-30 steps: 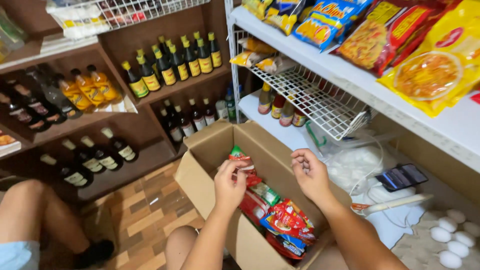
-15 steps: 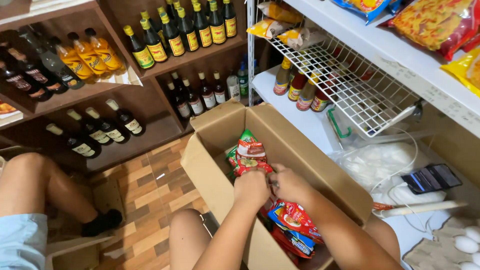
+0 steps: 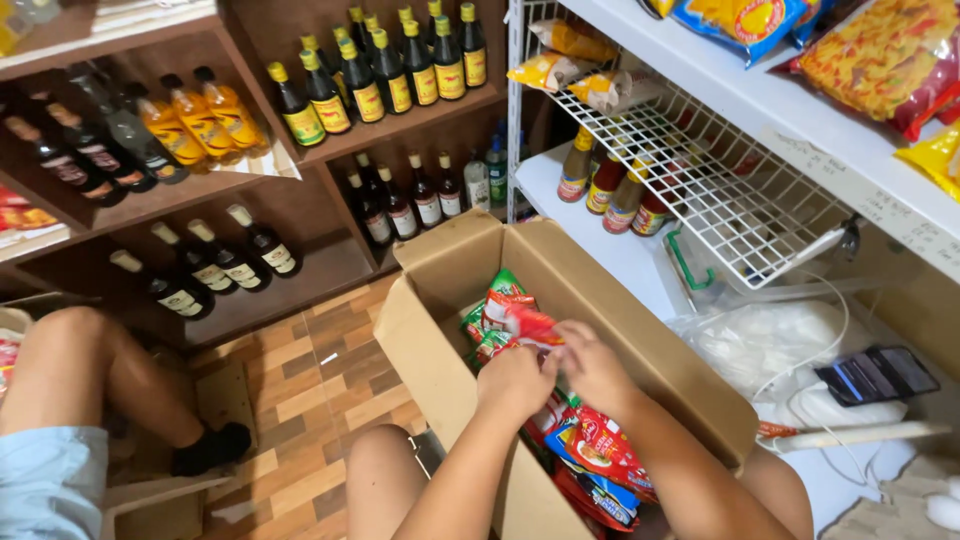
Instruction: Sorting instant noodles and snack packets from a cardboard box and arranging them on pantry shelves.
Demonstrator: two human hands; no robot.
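Left hand: the left hand (image 3: 515,380) reaches down into the cardboard box (image 3: 440,330), fingers curled closed on the stack of snack packets (image 3: 510,318).
Right hand: the right hand (image 3: 592,365) sits just beside the left, touching it, fingers bent down onto the same stack; whether it grips a packet cannot be told.
Snack packets: red and green foil packets, standing on edge inside the box, against its left wall, directly under both hands.
Loose packets: more red packets (image 3: 598,450) lie flat lower in the box, beneath the right forearm.
Cardboard box: brown, open at the top, flaps up, standing on the wooden floor (image 3: 320,385) between the person's knees.
Wooden shelves: dark bottles (image 3: 210,265) lying and standing in rows, to the left of the box and behind it.
Wire rack: a white wire basket (image 3: 720,190) above and to the right of the box, sauce bottles (image 3: 610,185) under it.
White shelf: bagged snacks (image 3: 870,50) on top, at upper right.
Right of the box: a white plastic bag (image 3: 770,345) and a dark calculator (image 3: 875,372).
Other person: a bare leg with a black sock (image 3: 205,448), at lower left.
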